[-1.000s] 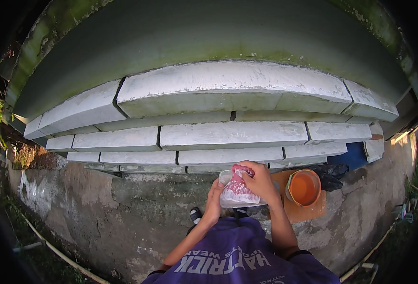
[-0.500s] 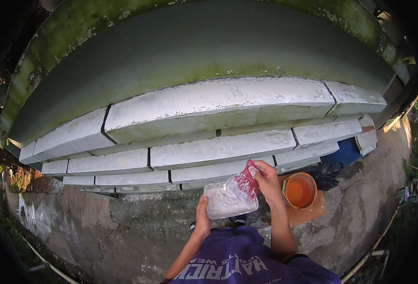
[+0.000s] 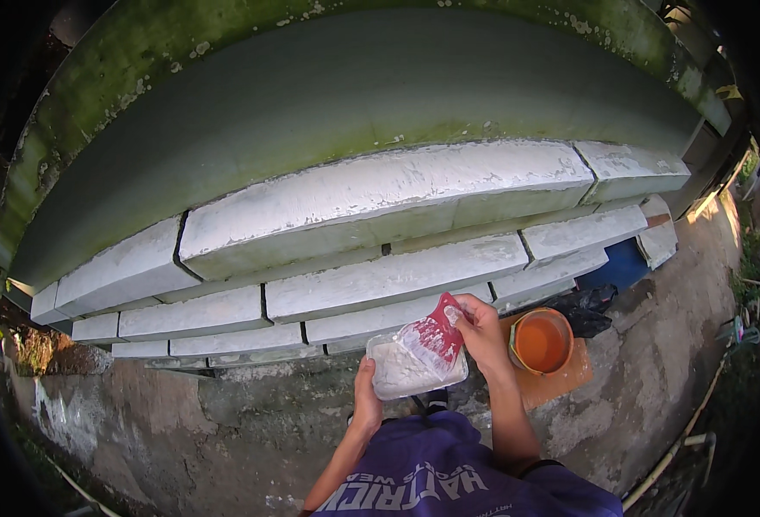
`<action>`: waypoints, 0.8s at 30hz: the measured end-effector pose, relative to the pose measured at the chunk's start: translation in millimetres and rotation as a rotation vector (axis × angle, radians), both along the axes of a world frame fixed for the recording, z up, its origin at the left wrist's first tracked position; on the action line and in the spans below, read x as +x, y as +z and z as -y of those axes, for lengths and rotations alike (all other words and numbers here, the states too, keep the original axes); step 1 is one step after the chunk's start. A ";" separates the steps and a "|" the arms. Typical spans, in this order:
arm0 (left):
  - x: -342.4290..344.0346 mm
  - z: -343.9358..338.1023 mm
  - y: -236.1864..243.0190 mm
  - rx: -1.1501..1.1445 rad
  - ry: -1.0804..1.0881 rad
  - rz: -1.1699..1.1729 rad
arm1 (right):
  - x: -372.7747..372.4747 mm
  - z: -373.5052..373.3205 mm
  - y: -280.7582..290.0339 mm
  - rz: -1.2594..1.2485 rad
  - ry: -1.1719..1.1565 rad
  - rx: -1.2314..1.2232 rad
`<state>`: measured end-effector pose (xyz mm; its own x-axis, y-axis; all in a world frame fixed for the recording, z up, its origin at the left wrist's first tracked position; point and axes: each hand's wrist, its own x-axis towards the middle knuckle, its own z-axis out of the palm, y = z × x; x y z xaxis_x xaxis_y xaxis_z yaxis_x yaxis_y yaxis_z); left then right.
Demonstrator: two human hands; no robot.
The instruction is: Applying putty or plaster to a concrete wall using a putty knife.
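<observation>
since the earlier frame, view tipped a little lower and nearer the stacked white slabs (image 3: pixel 380 207); orange bucket (image 3: pixel 542 341) now right beside the working hand rather than off to the side. red scraper (image 3: pixel 436 336) swung from upright in front of the chest to lying flat across the tray, blade pointing down-left into the white paste.

left hand (image 3: pixel 365 398) closed around the lower left corner of the clear plastic tray (image 3: pixel 414 366), fingers under it, thumb at the edge, carrying it from below. right hand (image 3: pixel 481 332) wrapped tightly around the scraper's upper end, knuckles up, holding the blade against the tray's contents. tray between the two hands, just above the purple shirt (image 3: pixel 449 478), tilted slightly toward the wall. scraper resting on the tray's upper right half, touching the paste.

bucket standing on an orange board (image 3: pixel 561 383) on the concrete ground (image 3: pixel 655 345), just right of the right wrist. mossy grey wall (image 3: pixel 354 95) rising behind the slabs.
</observation>
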<state>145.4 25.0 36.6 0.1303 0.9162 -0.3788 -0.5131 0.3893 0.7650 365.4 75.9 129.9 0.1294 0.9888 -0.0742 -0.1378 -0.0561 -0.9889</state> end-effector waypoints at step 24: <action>-16.3 -8.1 -17.4 0.009 0.027 -0.057 | 58.3 6.6 110.8 -0.230 -0.518 0.888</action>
